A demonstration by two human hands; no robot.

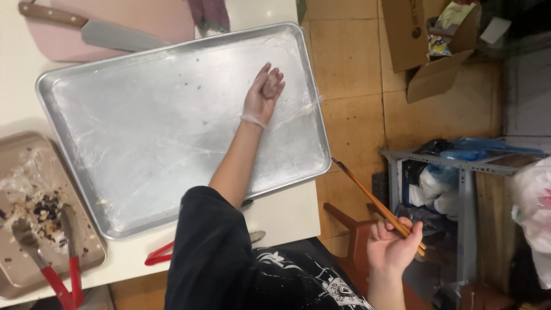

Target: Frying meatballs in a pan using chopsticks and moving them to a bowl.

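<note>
My left hand (263, 95), in a thin clear glove, rests on the far right part of a large silver baking tray (74, 155) lined with clear film. Its fingers are loosely curled and I see nothing gripped in them. A few crumbs dot the tray. My right hand (393, 247) is off the table at the lower right, over the floor, closed around a pair of brown chopsticks (367, 195) that point up and to the left.
A pink cutting board (166, 20) with a wood-handled knife (109, 34) lies beyond the tray. At left, a brown tray (23, 270) holds food scraps and red-handled tongs (63, 281). A cardboard box (425, 51), a metal shelf (459, 166) with bags and a red stool (350, 229) stand on the tiled floor.
</note>
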